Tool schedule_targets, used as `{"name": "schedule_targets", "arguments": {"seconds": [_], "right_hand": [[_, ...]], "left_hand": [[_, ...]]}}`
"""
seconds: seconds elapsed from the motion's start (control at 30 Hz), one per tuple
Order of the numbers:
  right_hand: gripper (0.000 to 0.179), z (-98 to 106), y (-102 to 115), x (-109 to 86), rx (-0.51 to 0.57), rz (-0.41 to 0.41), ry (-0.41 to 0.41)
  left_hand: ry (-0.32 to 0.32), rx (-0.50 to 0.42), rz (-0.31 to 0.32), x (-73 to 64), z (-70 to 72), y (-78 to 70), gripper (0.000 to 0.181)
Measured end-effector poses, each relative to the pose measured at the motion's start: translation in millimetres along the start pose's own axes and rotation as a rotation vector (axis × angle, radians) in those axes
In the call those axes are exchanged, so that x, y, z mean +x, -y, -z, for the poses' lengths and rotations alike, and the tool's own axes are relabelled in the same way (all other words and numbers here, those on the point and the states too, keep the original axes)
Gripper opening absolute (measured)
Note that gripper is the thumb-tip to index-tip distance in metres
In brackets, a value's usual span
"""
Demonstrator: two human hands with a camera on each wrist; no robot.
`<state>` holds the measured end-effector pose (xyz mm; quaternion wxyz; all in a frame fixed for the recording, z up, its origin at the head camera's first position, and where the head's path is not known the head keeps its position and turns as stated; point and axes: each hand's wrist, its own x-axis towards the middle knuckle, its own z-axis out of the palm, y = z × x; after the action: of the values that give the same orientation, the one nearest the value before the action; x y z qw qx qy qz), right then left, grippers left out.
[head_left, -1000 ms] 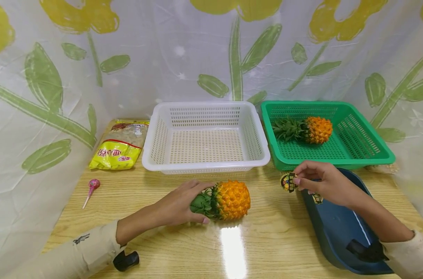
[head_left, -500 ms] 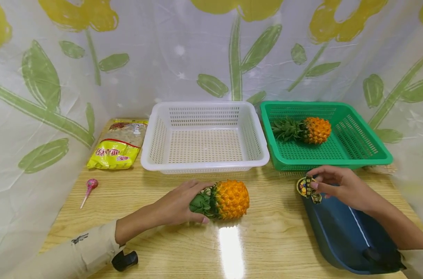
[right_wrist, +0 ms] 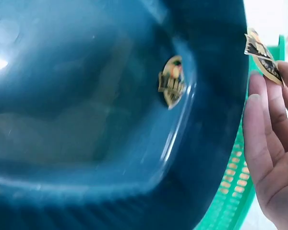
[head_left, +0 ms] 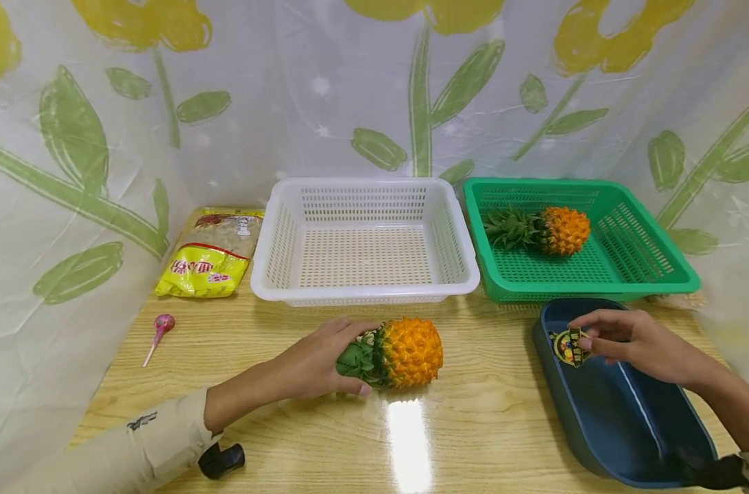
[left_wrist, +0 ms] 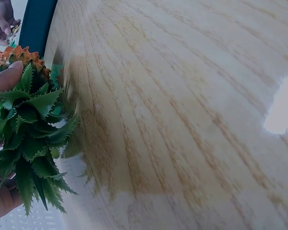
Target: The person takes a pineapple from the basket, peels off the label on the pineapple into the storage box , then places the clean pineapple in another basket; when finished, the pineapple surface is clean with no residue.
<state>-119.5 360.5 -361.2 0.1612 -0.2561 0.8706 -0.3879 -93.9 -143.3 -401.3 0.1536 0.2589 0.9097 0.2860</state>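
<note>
On the table lies an orange pineapple (head_left: 413,353) with a green leafy crown (left_wrist: 31,127). My left hand (head_left: 325,360) holds it by that crown, thumb and fingers on either side of the leaves. My right hand (head_left: 643,343), over the far end of a dark blue basin (head_left: 575,412), pinches a small black-and-gold label (right_wrist: 264,56) between thumb and fingers. Inside the basin, a similar label (right_wrist: 173,82) lies near the wall; the held one partly covers it in the head view.
A white basket (head_left: 365,293) stands at the back middle. Beside it, a green basket (head_left: 590,287) contains another pineapple (head_left: 562,232). To the left are a yellow snack bag (head_left: 210,257) and a pink lollipop (head_left: 162,326). A flowered curtain (head_left: 313,89) hangs behind.
With the label between its fingers, my right hand has moved right, from beside the basin's rim to over the basin. The left hand and its pineapple have stayed in place.
</note>
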Motion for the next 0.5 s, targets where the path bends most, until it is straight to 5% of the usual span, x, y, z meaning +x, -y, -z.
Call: {"name": "schedule_targets", "arguments": {"seconds": [0.17, 0.5], "right_hand": [[0.026, 8, -12, -6.4, 0.025, -0.017, 0.087], [0.029, 8, -30, -7.6, 0.113, -0.192, 0.266]], "left_hand": [[0.001, -0.001, 0.005, 0.1, 0.1, 0.0, 0.095], [0.006, 0.004, 0.016, 0.1, 1.0, -0.3, 0.095]]}}
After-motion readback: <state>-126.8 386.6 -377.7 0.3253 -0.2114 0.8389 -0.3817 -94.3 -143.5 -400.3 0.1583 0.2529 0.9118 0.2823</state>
